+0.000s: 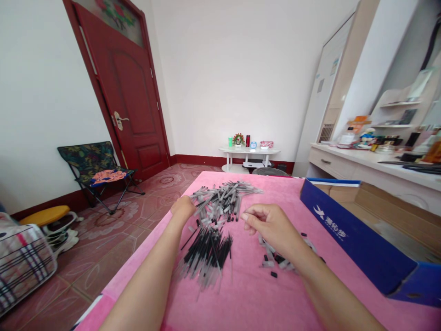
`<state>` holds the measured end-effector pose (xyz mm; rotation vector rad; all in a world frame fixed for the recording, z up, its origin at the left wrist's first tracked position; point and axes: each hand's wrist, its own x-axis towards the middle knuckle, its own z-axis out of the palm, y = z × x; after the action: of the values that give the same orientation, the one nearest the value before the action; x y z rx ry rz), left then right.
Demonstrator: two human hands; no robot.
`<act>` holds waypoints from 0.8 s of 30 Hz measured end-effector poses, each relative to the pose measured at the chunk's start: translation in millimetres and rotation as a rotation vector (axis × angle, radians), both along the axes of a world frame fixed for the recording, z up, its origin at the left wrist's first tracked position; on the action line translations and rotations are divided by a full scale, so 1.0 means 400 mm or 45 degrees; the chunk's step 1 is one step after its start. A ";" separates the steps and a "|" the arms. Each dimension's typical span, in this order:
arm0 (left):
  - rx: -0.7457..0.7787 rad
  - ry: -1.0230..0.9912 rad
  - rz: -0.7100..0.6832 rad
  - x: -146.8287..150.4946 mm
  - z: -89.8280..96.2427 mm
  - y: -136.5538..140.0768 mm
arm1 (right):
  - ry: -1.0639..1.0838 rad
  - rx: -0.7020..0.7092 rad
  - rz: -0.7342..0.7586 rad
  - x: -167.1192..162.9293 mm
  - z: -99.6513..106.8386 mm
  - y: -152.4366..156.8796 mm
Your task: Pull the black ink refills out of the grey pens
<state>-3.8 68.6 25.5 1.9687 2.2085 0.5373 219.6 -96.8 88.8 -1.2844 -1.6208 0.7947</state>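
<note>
My left hand [183,208] is at the left edge of a loose pile of pen barrels [223,197], clear and grey tubes with some black parts. Its fingers are turned away and hidden. Nearer to me lies a bundle of black-inked pen refills [206,253], their tips pointing away. To the right of the barrels, my right hand [268,221] hovers over the cloth with thumb and fingers pinched together; whatever is between them is too small to make out. Below that hand, partly covered by it, are scattered clear pen caps [268,264] and small black pieces [274,274].
A pink cloth [248,299] covers the table. On its right side stands an open blue cardboard box [358,239]. Beyond are a white side table [250,150], a folding chair [99,170], a red door [124,92] and a dresser [344,158] with bottles on it.
</note>
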 end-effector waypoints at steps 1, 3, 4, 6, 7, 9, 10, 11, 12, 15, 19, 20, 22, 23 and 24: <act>0.015 0.043 0.040 -0.004 0.009 -0.004 | -0.002 0.003 0.005 0.001 0.000 0.000; 0.067 0.117 0.093 -0.020 0.037 -0.018 | -0.006 -0.001 0.010 0.005 -0.003 0.001; 0.095 0.148 0.105 -0.031 0.057 -0.027 | -0.008 -0.006 0.011 0.006 -0.006 0.003; 0.147 0.208 0.110 -0.056 0.107 -0.053 | -0.024 -0.011 0.016 0.008 -0.015 0.009; 0.179 0.236 0.093 -0.066 0.135 -0.069 | -0.043 0.002 0.015 0.007 -0.021 0.012; 0.241 0.388 -0.082 -0.073 0.189 -0.110 | -0.110 0.073 -0.008 0.003 -0.033 0.016; 0.279 0.447 -0.223 -0.069 0.212 -0.134 | -0.164 0.128 -0.035 -0.001 -0.039 0.016; 0.300 0.476 -0.360 -0.060 0.230 -0.159 | -0.230 0.188 -0.069 -0.008 -0.044 0.015; 0.302 0.501 -0.491 -0.046 0.243 -0.185 | -0.303 0.242 -0.103 -0.015 -0.047 0.012; 0.303 0.533 -0.846 0.013 0.254 -0.256 | -0.494 0.306 -0.111 -0.044 -0.058 -0.001; 0.297 0.556 -1.117 0.077 0.246 -0.318 | -0.560 0.266 0.052 -0.071 -0.081 -0.010; 0.309 0.532 -1.156 0.084 0.249 -0.326 | -0.542 0.252 0.077 -0.073 -0.086 -0.009; 0.398 0.413 -1.188 0.086 0.266 -0.336 | -0.456 0.191 0.121 -0.070 -0.091 -0.004; 0.479 0.323 -1.180 0.082 0.277 -0.337 | -0.388 0.138 0.153 -0.066 -0.091 -0.002; 0.574 0.218 -1.155 0.076 0.286 -0.335 | -0.305 0.075 0.196 -0.061 -0.088 0.001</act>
<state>26.6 -65.6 140.0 3.0028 1.0550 0.7561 195.2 -96.5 53.8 -1.2619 -1.9385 0.6996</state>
